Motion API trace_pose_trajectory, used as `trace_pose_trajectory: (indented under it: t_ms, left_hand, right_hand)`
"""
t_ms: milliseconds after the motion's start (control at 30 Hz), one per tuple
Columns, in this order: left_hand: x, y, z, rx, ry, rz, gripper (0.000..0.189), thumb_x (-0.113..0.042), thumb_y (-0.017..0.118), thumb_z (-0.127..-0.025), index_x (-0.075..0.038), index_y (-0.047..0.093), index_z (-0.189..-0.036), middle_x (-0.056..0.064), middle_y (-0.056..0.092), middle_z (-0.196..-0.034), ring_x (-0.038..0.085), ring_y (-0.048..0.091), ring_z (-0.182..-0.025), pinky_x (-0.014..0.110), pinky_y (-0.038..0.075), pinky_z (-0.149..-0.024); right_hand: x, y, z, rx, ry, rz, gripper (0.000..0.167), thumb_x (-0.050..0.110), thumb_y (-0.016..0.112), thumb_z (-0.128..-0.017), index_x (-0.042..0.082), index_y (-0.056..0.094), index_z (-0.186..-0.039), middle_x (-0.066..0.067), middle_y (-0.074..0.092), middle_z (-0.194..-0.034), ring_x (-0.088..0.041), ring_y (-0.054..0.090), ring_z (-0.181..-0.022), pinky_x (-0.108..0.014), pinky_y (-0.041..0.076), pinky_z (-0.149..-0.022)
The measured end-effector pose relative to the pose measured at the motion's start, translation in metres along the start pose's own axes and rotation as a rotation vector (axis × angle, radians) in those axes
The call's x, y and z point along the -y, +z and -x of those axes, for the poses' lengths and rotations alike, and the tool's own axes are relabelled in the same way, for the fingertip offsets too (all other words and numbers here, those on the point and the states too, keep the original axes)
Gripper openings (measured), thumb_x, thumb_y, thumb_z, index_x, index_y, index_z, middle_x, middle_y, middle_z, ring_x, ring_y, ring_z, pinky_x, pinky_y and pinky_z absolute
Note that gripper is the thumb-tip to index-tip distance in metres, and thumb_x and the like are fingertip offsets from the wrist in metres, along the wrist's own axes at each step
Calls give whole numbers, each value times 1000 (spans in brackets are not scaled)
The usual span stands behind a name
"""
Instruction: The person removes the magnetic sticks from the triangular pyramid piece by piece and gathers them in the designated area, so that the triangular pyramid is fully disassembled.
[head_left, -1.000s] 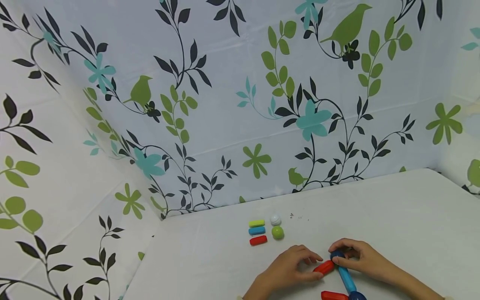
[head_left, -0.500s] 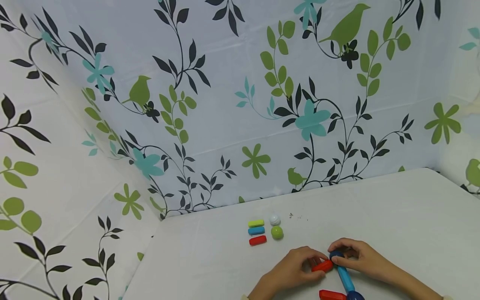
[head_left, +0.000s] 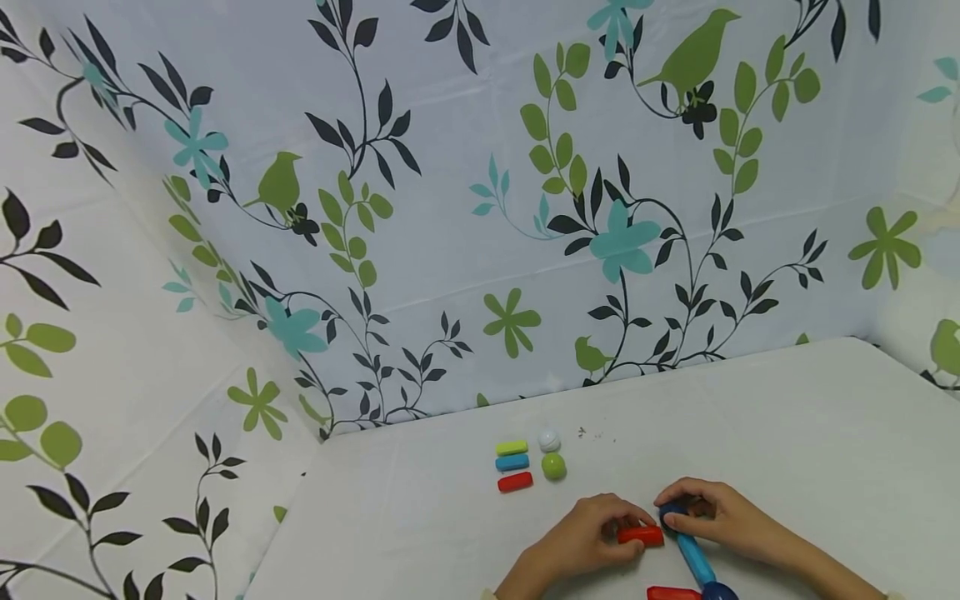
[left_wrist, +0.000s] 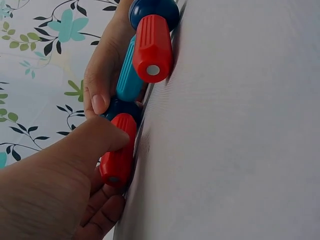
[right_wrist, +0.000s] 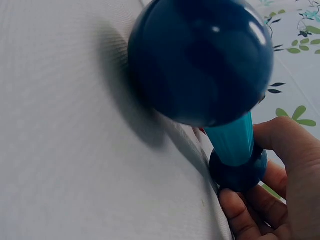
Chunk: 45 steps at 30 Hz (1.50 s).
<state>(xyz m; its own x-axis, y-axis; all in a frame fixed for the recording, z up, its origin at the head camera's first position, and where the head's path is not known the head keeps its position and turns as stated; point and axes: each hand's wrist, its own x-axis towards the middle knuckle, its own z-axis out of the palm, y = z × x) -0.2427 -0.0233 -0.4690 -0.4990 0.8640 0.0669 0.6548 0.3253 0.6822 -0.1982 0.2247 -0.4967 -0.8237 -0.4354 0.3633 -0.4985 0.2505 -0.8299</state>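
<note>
My left hand (head_left: 577,540) pinches a red magnetic rod (head_left: 642,536) between thumb and fingers. In the left wrist view, that rod (left_wrist: 119,155) points at a dark blue ball (left_wrist: 121,108), and its near end shows a grey metal tip. My right hand (head_left: 723,518) grips this ball (head_left: 670,515) from the right. A light blue rod (head_left: 697,560) joins it to a second dark blue ball (head_left: 718,592) nearer the person. Another red rod (head_left: 672,593) sticks out leftward from that second ball. Whether the pinched rod touches the far ball is unclear.
On the white table (head_left: 420,500), left and beyond my hands, lie a yellow-green rod (head_left: 512,447), a blue rod (head_left: 512,462) and a red rod (head_left: 515,482). Beside them sit a white ball (head_left: 549,440) and a green ball (head_left: 553,466). A patterned cloth (head_left: 450,250) hangs behind.
My left fingers have closed in on the red rod, which has turned from slanting up toward the ball to lying nearly level. My right hand has stayed on the ball.
</note>
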Motion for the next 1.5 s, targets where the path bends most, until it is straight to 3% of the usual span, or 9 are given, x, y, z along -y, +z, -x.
trace_pose_trajectory:
  t_ms: [367, 733, 967, 1200, 1500]
  left_hand:
    - [3, -2, 12, -47, -2, -24, 28, -13, 65, -94, -14, 64, -122, -6, 65, -104, -8, 50, -89, 11, 45, -83]
    - [9, -12, 27, -93, -56, 58, 28, -15, 65, -94, -15, 65, -122, -9, 64, -105, -7, 52, -90, 14, 47, -85]
    - [16, -19, 37, -113, -88, 41, 28, -15, 65, -94, -17, 65, -122, -12, 63, -106, -6, 53, -90, 15, 47, -84]
    - [24, -24, 49, -170, -111, -6, 28, -17, 66, -93, -20, 66, -120, -12, 63, -103, -5, 49, -89, 15, 46, -81]
    - [33, -30, 67, -255, -179, 17, 28, -17, 69, -91, -22, 67, -119, -12, 63, -101, -3, 50, -88, 16, 48, -79]
  right_hand:
    - [2, 0, 1, -17, 14, 13, 16, 5, 59, -96, 2, 65, -110, -3, 67, -106, -1, 57, -92, -21, 51, -73]
    - [3, 0, 3, -34, 24, 21, 17, 7, 60, -96, 4, 65, -111, 0, 67, -108, -4, 57, -89, -21, 52, -72]
    - [4, 0, 3, -35, 50, 22, 17, 8, 60, -96, 3, 65, -111, 1, 67, -107, -4, 57, -88, -21, 52, -73]
    - [4, 0, 2, -26, 62, 16, 17, 9, 60, -96, 3, 65, -111, 1, 67, -107, -5, 57, -86, -21, 51, -72]
    - [0, 2, 2, -25, 37, 3, 17, 6, 59, -96, 3, 65, -111, 0, 67, -108, -5, 57, -86, -22, 51, -70]
